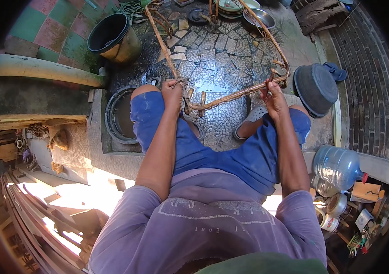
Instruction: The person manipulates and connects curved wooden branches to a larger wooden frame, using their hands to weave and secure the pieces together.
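A frame of knobbly brown wooden poles (231, 97), with short stubs along it, is held up before me over the wet paving. My left hand (172, 97) is closed round its near left part, where the left pole meets the corner. At the right end of the near pole, my right hand (275, 101) pinches a thin, dark reddish-brown stick-like piece (264, 92) against or beside the pole. Whether that piece belongs to the frame I cannot tell. The frame's far end runs out past the upper edge.
A tall bucket (120, 43) stands at the far left, a round basin (120, 114) by my left knee. To the right are a dark tub (315, 89) and a clear water jug (338, 168). Metal bowls (259, 19) sit at the back; planks (37, 219) lie lower left.
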The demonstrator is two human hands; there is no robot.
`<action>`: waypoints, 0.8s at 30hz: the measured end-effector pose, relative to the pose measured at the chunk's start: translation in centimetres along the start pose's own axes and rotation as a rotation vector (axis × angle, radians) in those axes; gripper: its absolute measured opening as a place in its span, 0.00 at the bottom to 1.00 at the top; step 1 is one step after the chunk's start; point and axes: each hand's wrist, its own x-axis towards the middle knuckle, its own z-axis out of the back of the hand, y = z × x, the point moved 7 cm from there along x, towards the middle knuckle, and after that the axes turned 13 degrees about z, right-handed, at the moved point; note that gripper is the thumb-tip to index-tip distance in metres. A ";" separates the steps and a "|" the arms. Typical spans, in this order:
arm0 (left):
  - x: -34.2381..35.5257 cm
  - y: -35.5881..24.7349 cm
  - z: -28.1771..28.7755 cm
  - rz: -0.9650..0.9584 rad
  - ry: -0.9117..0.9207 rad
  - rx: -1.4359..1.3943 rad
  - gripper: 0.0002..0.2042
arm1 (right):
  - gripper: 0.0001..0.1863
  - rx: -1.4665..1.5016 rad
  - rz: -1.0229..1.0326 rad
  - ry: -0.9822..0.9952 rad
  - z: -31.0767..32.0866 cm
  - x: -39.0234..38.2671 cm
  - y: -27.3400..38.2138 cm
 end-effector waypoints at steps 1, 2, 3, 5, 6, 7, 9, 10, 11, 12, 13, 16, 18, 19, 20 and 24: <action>0.1 0.1 0.3 -0.023 -0.012 0.035 0.13 | 0.11 0.001 0.000 0.004 -0.4 -0.3 0.1; 0.3 0.1 0.6 -0.045 -0.024 0.071 0.13 | 0.11 0.002 0.000 0.009 -0.8 -0.6 0.2; 0.1 -0.2 0.4 -0.066 -0.027 0.108 0.13 | 0.11 0.001 0.003 0.006 -0.7 -0.9 0.3; -0.6 -0.1 0.1 -0.020 0.009 0.100 0.13 | 0.11 -0.015 0.014 -0.022 -0.2 -1.5 0.7; -0.9 -0.3 -0.1 0.001 0.024 0.095 0.13 | 0.11 -0.023 0.020 -0.031 -0.2 -1.7 1.0; -1.1 -0.7 -0.1 -0.019 0.025 0.091 0.13 | 0.11 -0.021 0.025 -0.040 -0.2 -1.9 1.2; -1.5 -1.5 -0.3 -0.059 0.029 0.085 0.13 | 0.10 -0.017 0.033 -0.059 -0.1 -2.3 1.8; -1.7 -1.8 -0.4 -0.072 0.033 0.096 0.13 | 0.10 -0.017 0.035 -0.053 -0.1 -2.4 2.0; -1.9 -2.2 -0.4 -0.086 0.038 0.106 0.13 | 0.09 -0.018 0.038 -0.048 -0.2 -2.4 2.2; -1.9 -2.8 -0.5 -0.105 0.041 0.116 0.13 | 0.09 -0.016 0.043 -0.038 -0.5 -2.2 2.5; -2.0 -3.2 -0.6 -0.102 0.035 0.107 0.13 | 0.09 -0.018 0.042 -0.041 -0.6 -2.2 2.7; -1.5 -4.3 -0.9 -0.114 0.026 0.103 0.13 | 0.09 -0.014 0.058 -0.031 -0.8 -1.7 3.2; -0.9 -5.0 -1.3 -0.144 0.030 0.136 0.13 | 0.09 0.004 0.089 -0.006 -0.9 -0.8 3.8; -0.5 -5.2 -1.3 -0.151 0.030 0.139 0.13 | 0.09 0.001 0.099 0.000 -1.2 -0.5 4.0; -0.4 -5.3 -1.1 -0.158 0.030 0.141 0.13 | 0.10 -0.003 0.110 0.007 -1.3 -0.6 4.2; 0.2 -8.0 -1.8 -0.130 0.068 0.049 0.13 | 0.11 -0.023 0.164 0.011 -1.9 0.6 5.8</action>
